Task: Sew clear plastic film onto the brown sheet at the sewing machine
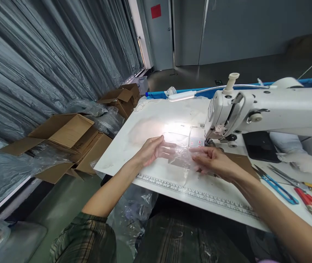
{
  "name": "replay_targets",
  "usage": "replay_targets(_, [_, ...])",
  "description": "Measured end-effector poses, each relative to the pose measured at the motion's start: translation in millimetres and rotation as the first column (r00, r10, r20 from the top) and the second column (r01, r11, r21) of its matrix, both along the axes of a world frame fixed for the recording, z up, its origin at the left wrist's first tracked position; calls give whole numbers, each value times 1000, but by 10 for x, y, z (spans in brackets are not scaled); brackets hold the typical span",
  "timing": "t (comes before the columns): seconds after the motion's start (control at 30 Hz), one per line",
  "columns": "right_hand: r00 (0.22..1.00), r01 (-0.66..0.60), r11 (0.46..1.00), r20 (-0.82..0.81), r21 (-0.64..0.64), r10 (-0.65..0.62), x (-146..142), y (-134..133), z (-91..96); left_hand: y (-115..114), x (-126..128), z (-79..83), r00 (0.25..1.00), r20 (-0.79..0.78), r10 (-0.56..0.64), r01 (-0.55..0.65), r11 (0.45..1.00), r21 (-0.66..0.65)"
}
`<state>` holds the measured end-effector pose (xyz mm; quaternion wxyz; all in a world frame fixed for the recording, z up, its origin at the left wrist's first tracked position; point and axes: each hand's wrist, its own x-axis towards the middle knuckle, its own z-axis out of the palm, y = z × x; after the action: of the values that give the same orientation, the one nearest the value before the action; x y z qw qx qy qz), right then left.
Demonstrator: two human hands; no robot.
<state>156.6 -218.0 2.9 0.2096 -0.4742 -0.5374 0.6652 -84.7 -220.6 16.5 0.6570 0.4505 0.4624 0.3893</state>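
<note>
Left hand (154,149) – my fingers spread flat, pinning the clear crinkled plastic film piece (181,157) | right hand (213,162) – loosely open, pressing its other edge, keeping it taut | film lies on white counter (123,146) beside the white sewing machine (254,109) needle, under lamp light.

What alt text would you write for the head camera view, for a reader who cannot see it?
Two bare hands, left hand and right hand, press a clear crinkled plastic piece flat on a white worktable before a white industrial sewing machine. Blue-handled scissors lie to the right; open brown cardboard boxes stand on the floor to the left.
</note>
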Motion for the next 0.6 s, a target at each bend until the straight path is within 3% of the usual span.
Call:
replay_targets(0.07, [994,23,1000,106,19,-24,44,29,-51,-19,-21,-103,986,-168,-6,21,996,87])
replay_targets(0.13, [977,-8,997,214,82,-10,91,42,-107,-52,-45,-173,925,-379,0,76,979,187])
replay_targets(0.27, [903,-100,944,427,314,-46,208,38,-223,-87,-169,-178,646,-729,225,197,874,444])
replay_targets(0.37, [794,-154,830,567,536,-218,320,57,-280,-26,-377,-107,460,-777,429,243,781,575])
replay_targets(0.47, [717,-177,764,613,620,-332,397,75,-293,97,-618,-42,333,-756,563,207,739,641])
replay_targets(0.6, [747,-176,684,549,708,-376,341,38,-291,276,-795,-32,349,-733,584,176,728,663])
